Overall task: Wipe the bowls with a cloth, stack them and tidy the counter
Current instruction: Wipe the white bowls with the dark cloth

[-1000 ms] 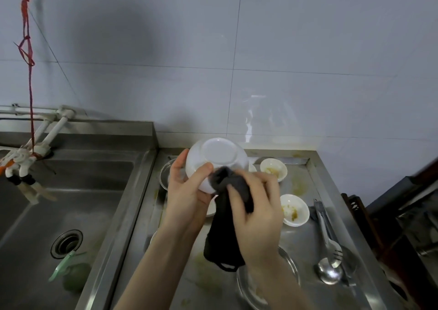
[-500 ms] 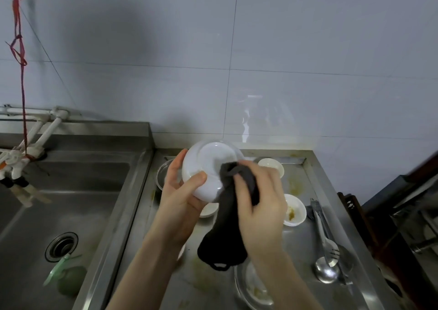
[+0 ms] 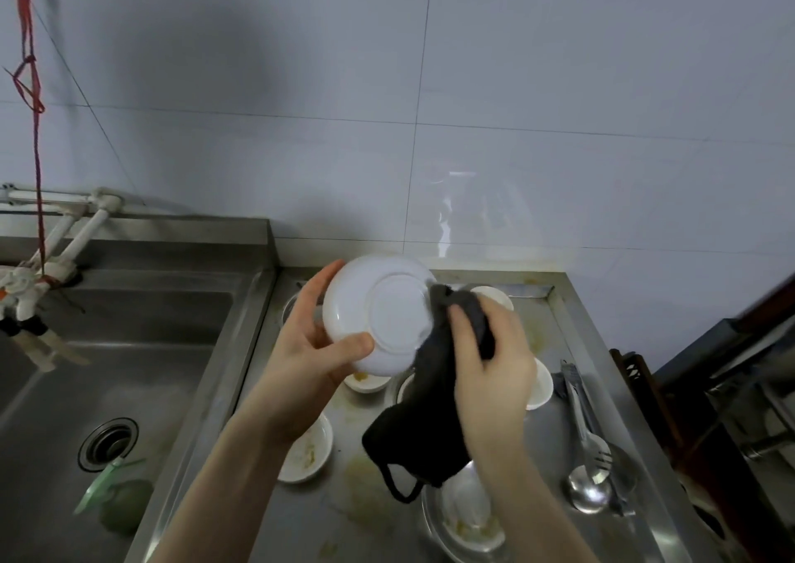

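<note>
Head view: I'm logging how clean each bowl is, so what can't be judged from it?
- White bowl held by left hand: only the underside shows; inside faces away.
- Its right edge: covered by dark cloth in right hand.
- Bowl behind right hand: mostly hidden.
- Bowl at bottom edge: partly behind cloth and forearm.

We find no text, label, brand, number or sign that we can read anywhere in the frame, from the upper left to the lower right.
</note>
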Motion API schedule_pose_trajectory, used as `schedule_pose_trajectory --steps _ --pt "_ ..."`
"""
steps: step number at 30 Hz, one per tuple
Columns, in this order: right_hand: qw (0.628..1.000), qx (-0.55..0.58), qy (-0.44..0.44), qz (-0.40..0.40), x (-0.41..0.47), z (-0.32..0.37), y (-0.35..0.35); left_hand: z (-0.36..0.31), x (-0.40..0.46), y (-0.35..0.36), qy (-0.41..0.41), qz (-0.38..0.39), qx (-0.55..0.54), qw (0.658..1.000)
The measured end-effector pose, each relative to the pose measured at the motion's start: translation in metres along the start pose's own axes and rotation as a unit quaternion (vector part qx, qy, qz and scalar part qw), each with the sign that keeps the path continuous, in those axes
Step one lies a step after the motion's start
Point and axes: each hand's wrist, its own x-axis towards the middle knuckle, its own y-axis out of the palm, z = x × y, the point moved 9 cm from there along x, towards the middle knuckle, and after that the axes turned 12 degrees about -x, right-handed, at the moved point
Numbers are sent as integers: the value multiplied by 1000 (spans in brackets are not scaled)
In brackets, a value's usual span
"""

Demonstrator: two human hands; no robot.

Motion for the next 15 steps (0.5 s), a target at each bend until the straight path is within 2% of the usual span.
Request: schedule_pose_trajectory --steps 2,4,6,8,10,11,13,15 --pt "996 9 54 66 28 -9 5 1 -1 3 -9 37 52 998" --pt "990 -5 60 125 46 -9 9 6 -3 6 -21 52 87 995" --pt "989 -65 3 132 47 5 10 8 -4 9 -19 54 108 993" --pt "983 -119 -105 92 30 31 5 9 -5 13 -12 53 117 992" --pt "974 -121 -182 61 12 48 2 7 -6 15 -6 54 117 992" --pt "974 -110 -189 57 9 48 0 6 -7 15 -5 58 119 991" --pt "988 -77 -117 72 20 24 1 5 -11 15 -6 68 127 989" --pt "987 -32 34 153 34 -17 14 4 -14 14 -2 74 145 987"
